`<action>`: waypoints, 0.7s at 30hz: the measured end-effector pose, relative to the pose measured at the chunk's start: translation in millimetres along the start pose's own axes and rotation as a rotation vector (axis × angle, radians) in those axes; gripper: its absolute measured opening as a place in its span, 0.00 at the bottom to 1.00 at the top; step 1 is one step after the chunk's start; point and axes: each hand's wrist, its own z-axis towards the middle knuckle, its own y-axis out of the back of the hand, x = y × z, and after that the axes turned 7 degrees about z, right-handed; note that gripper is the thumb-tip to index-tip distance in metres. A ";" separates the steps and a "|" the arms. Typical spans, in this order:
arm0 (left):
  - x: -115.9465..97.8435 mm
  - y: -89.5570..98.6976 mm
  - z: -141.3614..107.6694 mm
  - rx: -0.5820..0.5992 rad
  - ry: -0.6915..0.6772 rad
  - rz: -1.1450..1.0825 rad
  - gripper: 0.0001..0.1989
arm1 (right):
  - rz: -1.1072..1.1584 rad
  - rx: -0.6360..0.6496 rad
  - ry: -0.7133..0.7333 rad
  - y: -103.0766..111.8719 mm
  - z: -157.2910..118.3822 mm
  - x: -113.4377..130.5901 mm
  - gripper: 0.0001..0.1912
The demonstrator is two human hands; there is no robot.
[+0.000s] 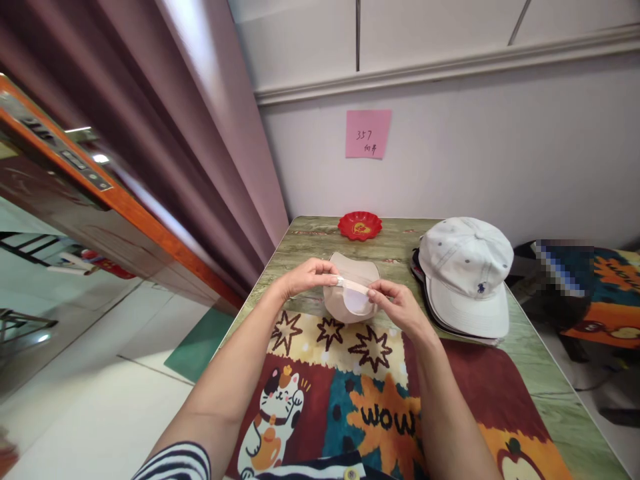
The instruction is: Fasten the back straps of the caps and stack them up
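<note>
A pale beige cap [336, 308] sits at the middle of the table, its back opening toward me and its brim pointing away. Across that opening runs the adjustment strap [354, 288]. My left hand [314, 275] pinches the strap's left part with thumb and fingers. On the other side, my right hand [395, 300] pinches its right end. Whether the strap is fastened, I cannot tell. To the right lies a stack of caps, topped by a white cap [466, 257] with a small dark blue emblem; darker caps show beneath it.
A colourful mat [345, 407] with a cat and "WOW" print covers the table's near part. At the back stands a red scalloped dish [360, 227]. A pink note [369, 135] is on the wall. A curtain [220, 147] and door edge [165, 233] flank the left.
</note>
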 end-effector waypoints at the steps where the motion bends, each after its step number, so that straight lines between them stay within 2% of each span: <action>1: 0.1 -0.1 -0.9 -0.004 0.005 0.007 0.16 | 0.008 -0.010 0.003 -2.2 0.1 0.6 0.18; 10: -4.3 -15.1 2.9 0.008 -0.025 0.077 0.17 | 0.035 -0.082 0.023 -18.2 -1.8 12.4 0.19; 15: -0.7 -29.7 1.1 -0.135 -0.107 0.090 0.25 | 0.060 -0.140 -0.016 -21.3 0.1 10.2 0.18; 18: 2.5 -37.9 -0.5 -0.205 -0.107 0.083 0.20 | 0.057 -0.160 -0.020 -20.9 0.8 8.6 0.18; 21: 2.3 -41.5 -0.4 -0.225 -0.106 0.083 0.18 | 0.057 -0.160 -0.025 -20.9 0.9 8.1 0.18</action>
